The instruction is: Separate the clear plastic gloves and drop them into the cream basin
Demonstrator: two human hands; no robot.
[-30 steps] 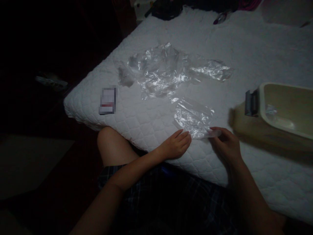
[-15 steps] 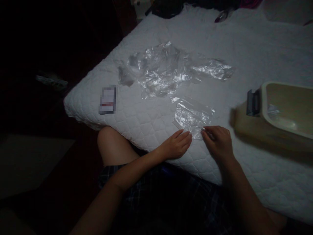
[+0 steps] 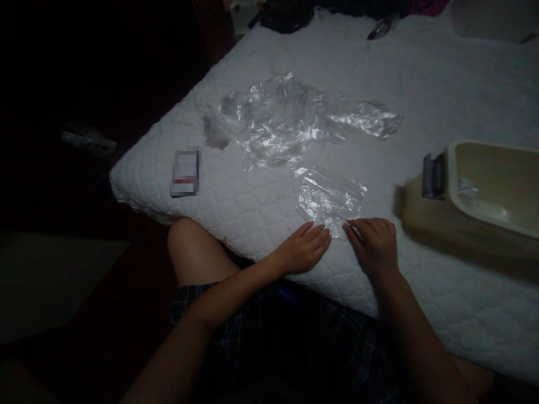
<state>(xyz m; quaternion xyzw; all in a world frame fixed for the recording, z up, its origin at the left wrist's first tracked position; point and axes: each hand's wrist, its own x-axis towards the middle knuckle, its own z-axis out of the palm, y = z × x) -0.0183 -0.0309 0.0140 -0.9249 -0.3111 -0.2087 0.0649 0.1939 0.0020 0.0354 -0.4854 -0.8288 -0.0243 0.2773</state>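
Observation:
A clear plastic bag (image 3: 328, 196) lies flattened on the white quilted bed cover in front of me. My left hand (image 3: 305, 249) rests at its near left edge, fingers stretched out and lying on the cover and the bag's rim; the thumb is hidden. At the bag's near right corner, my right hand (image 3: 374, 244) pinches the film between thumb and fingertips. Just beyond this bag spreads a loose heap of crumpled clear plastic bags (image 3: 278, 123).
To the right stands a cream plastic bin (image 3: 450, 224) with a grey latch and a bit of clear plastic inside. A blurred-out phone-like item (image 3: 184, 174) lies at the left of the bed cover (image 3: 236, 207). Dark cloth items (image 3: 290, 17) sit at the far edge.
My right hand has shifted slightly left, toward my left hand, with the bag's corner in its pinch. The left hand has hardly moved.

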